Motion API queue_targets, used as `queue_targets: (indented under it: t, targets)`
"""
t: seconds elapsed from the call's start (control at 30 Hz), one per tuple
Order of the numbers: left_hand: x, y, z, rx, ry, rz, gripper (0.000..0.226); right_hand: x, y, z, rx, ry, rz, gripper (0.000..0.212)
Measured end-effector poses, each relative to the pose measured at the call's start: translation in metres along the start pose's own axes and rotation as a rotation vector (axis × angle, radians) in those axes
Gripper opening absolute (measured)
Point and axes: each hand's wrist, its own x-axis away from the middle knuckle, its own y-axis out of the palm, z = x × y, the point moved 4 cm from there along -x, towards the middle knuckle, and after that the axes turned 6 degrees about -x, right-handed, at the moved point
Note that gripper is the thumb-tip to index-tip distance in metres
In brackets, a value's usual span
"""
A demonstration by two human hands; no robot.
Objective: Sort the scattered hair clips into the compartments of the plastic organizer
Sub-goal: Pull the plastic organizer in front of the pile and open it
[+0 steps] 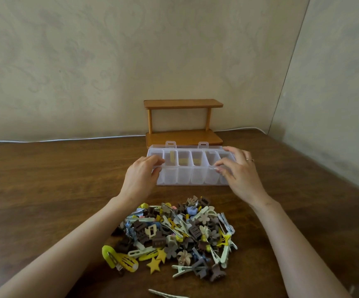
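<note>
1. The clear plastic organizer (187,180) sits toward the far edge of the dark wooden tabletop (45,190), just in front of a small two-tier wooden shelf (182,103). The mixed pile of hair clips (174,235) lies between the organizer and the near edge, apart from it.
2. I judge the organizer light, stiff and slick, with thin walls that may flex. It would likely skate on the wood under a one-sided push, so holding it at both ends suits it.
3. The clips look small, light and hard, and they are tangled together. Their sprung jaws will probably snag neighbours, so I would lift each one singly by its body, between thumb and forefinger. The long pale ones are best taken at the middle.
4. My left hand (141,175) grips the organizer's left end, with its fingers (157,161) curled over the rim and clamped on the plastic.
5. My right hand (238,171) pinches the rim near the right end with thumb and forefinger. The other fingers are spread over the far right corner.
6. Both forearms reach out over the pile, palms down, wrists roughly level.
7. I cannot tell whether the lid is raised or lying flat; the clear plastic hides it.
</note>
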Motion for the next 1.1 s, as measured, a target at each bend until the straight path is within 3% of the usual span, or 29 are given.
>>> queue_targets:
  t: [0.17, 0.67, 1.1]
  targets:
    - [0.000, 0.001, -0.003, -0.084, 0.009, 0.036, 0.016, -0.001, 0.008, -0.001, 0.046, -0.075, 0.004, 0.009]
    - [0.002, -0.001, -0.001, -0.121, 0.019, 0.072, 0.018, -0.001, 0.002, -0.015, 0.069, -0.230, 0.178, 0.018]
    - [0.000, 0.000, -0.005, -0.034, 0.060, 0.055, 0.017, 0.001, 0.007, -0.012, 0.091, -0.205, 0.158, 0.018]
